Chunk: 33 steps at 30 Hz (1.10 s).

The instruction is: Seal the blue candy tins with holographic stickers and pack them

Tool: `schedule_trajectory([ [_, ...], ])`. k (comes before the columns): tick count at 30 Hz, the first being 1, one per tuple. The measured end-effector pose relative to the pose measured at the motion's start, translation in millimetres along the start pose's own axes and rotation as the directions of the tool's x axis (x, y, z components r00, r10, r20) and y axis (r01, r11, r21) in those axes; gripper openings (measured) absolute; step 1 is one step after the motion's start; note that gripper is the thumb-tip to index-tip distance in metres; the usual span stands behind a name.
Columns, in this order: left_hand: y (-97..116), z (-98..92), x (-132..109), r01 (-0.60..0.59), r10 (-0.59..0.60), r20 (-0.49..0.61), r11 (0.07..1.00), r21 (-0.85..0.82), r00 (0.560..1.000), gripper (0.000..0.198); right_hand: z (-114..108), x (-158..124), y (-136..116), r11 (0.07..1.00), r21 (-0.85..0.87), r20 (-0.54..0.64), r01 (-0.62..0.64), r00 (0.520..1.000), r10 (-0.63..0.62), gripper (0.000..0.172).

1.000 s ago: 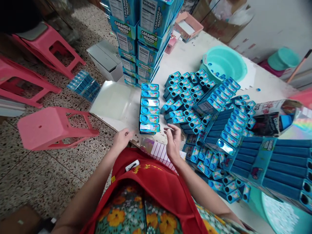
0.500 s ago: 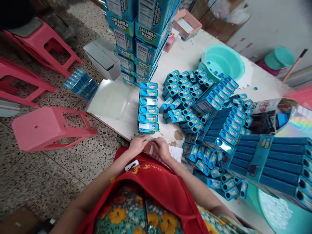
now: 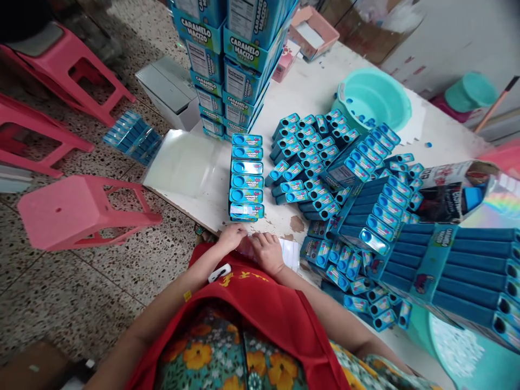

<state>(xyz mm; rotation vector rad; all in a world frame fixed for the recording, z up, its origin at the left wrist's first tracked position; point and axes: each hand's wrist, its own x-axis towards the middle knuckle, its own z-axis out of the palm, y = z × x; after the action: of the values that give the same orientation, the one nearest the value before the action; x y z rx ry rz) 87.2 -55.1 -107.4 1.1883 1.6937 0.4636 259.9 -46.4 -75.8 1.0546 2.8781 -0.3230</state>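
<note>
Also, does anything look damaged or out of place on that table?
Yes: the white tabletop has a worn brown patch just beyond the right hand, and one small blue piece lies alone outside the teal basin, which holds similar pieces.

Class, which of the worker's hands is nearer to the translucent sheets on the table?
Left. The left hand is below and right of the translucent sheets in the picture, by the edge of the table; the right hand is farther right.
</note>
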Motion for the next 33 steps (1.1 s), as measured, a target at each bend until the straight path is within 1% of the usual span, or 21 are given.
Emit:
schedule_trajectory([
  [6,-1,0.4,1,0.012,-0.012,0.001,0.994,-0.109,1.000,0.017,1,4,-1,0.998,0.008,0.027,-0.062,0.998,0.061,0.037],
  [10,-2,1.6,0,0.035,-0.037,-0.009,0.983,-0.179,0.999,0.017,5,5,-1,0.998,0.039,0.043,-0.048,0.998,0.047,0.039],
  [13,-3,4.1,1,0.052,-0.057,-0.015,0.973,-0.224,0.998,0.018,8,2,-2,0.996,0.091,0.021,-0.014,1.000,0.012,0.036],
  [16,-4,5.9,1,0.058,-0.064,-0.013,0.965,-0.256,0.998,0.019,10,-1,-2,0.988,0.157,-0.046,0.005,0.999,0.002,0.025],
  [18,-4,6.2,2,0.060,-0.066,-0.012,0.962,-0.266,0.998,0.018,10,-2,-2,0.980,0.197,-0.096,-0.029,0.994,0.049,0.022],
  [21,-4,5.9,2,0.068,-0.073,-0.011,0.961,-0.269,0.997,0.018,9,1,-2,0.965,0.215,-0.120,-0.149,0.977,0.177,0.031],
  [23,-4,5.7,2,0.070,-0.075,-0.011,0.960,-0.273,0.997,0.017,9,3,-2,0.968,0.171,-0.091,-0.186,0.975,0.204,0.034],
  [25,-4,6.1,2,0.070,-0.077,-0.013,0.958,-0.278,0.997,0.017,9,5,-3,0.980,0.104,-0.042,-0.167,0.984,0.172,0.036],
  [28,-4,7.2,2,0.080,-0.088,-0.018,0.956,-0.284,0.996,0.016,10,5,-4,0.993,0.033,0.032,-0.117,0.993,0.116,0.044],
  [31,-4,8.1,2,0.096,-0.106,-0.021,0.955,-0.282,0.994,0.015,9,3,-4,0.996,0.046,0.062,-0.080,0.995,0.077,0.046],
  [33,-3,7.7,2,0.105,-0.115,-0.022,0.956,-0.274,0.993,0.015,9,1,-4,0.993,0.088,0.042,-0.074,0.997,0.071,0.042],
])
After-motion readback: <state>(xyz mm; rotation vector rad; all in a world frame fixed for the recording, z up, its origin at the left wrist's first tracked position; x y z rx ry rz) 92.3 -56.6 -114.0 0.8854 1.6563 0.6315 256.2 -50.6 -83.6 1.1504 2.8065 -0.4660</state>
